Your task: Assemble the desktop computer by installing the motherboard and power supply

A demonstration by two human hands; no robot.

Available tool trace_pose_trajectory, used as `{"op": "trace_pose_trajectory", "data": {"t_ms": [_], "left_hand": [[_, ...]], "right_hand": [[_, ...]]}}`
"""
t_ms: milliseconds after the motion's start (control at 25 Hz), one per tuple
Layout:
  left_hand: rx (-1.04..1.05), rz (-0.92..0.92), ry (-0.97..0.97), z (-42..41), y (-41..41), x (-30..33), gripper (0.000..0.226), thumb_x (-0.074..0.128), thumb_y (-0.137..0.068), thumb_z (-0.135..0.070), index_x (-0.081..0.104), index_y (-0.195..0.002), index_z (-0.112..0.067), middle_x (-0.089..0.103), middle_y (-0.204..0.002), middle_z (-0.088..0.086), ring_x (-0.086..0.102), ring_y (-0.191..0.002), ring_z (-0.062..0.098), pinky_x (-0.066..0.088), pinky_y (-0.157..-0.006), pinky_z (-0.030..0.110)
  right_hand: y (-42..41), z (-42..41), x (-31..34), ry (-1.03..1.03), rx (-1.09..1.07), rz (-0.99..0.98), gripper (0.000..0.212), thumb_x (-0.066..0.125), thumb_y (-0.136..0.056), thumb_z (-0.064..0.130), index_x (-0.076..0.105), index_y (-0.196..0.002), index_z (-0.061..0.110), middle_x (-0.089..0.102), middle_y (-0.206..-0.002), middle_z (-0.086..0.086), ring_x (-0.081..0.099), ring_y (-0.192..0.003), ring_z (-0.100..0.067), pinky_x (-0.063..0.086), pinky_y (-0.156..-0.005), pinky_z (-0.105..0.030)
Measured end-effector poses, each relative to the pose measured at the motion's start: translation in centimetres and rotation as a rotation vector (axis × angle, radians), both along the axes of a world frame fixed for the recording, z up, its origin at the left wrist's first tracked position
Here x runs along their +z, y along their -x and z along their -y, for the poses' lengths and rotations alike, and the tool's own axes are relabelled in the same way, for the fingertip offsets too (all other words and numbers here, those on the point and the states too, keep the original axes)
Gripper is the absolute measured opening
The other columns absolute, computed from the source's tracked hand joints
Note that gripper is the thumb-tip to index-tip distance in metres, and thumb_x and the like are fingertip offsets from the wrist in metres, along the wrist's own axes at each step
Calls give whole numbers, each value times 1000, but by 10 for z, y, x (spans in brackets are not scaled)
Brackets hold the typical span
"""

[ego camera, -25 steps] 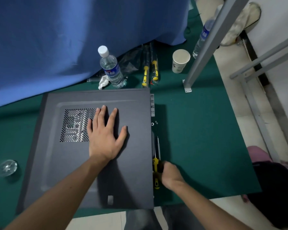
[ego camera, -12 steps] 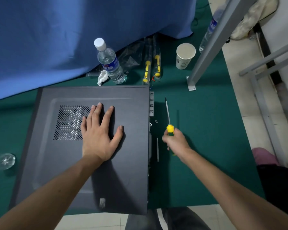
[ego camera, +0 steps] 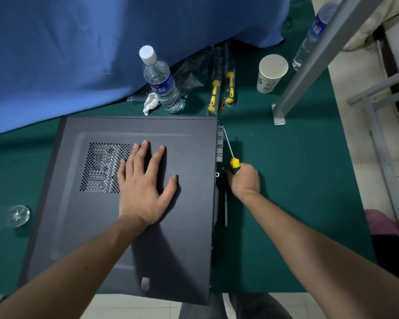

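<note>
The case lies flat on the green tabletop, side panel up, its near corner hanging a little over the tabletop's front edge. The vent grille sits at the panel's upper left. The left hand presses flat on the panel, fingers straight and spread, just right of the grille. The right hand is curled round the yellow-green handle of a screwdriver; the shaft points away toward the case's rear edge, with the tip near the slot brackets. Small screws lie beside that edge.

Handling, as a judgement: stiff sheet steel, likely heavy, with a thin panel that flexes and smooth paint that slides on cloth — best braced with a flat palm and lifted by the frame edges, not the panel. Rear edges may be sharp.

Around it are a water bottle, a paper cup, two bagged screwdrivers, a blue cloth and a grey metal post.
</note>
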State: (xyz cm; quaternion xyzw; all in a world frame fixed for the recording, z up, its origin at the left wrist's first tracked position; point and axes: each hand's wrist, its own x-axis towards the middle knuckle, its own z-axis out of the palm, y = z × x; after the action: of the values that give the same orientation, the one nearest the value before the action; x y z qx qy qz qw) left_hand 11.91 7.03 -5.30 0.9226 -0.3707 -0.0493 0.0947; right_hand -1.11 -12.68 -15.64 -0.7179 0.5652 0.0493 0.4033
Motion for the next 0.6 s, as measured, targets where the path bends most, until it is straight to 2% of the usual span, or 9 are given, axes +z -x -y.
{"op": "trace_pose_trajectory", "data": {"t_ms": [80,200,360,480,600], "left_hand": [[-2,1,3,-1,0,1,68,35,-89,-60,33,-150,-29,20,-160,6,9,-150,24,8,-120,50],[-1,2,4,-1,0,0,67,35,-89,-60,33,-149,-30,21,-160,6,10,-150,24,8,-120,50],[-5,4,13,-1,-1,-1,67,34,-89,-61,32,-149,-31,21,-159,6,10,-150,24,10,-119,51],[-17,15,27,-1,0,-2,66,35,-89,-61,33,-148,-31,22,-159,7,11,-149,25,12,-118,53],[-23,12,14,-2,2,0,65,35,-90,-60,34,-148,-29,24,-157,10,13,-149,27,11,-118,52]], "right_hand": [[16,-5,3,-50,-39,96,25,67,-88,25,52,-70,18,53,-60,2,47,-48,-12,35,-42,-25],[51,-21,16,-220,-258,287,12,63,-83,19,55,-75,20,56,-65,-4,48,-45,-13,46,-42,-28],[90,-45,46,-386,-405,418,11,72,-80,17,60,-79,18,66,-75,-15,50,-47,-13,48,-46,-24],[100,-52,75,-476,-387,531,10,75,-83,18,65,-82,15,69,-73,-4,52,-49,-11,50,-50,-24],[99,-55,99,-522,-351,599,11,70,-89,18,63,-86,11,70,-73,1,51,-50,-10,49,-49,-23]]}}
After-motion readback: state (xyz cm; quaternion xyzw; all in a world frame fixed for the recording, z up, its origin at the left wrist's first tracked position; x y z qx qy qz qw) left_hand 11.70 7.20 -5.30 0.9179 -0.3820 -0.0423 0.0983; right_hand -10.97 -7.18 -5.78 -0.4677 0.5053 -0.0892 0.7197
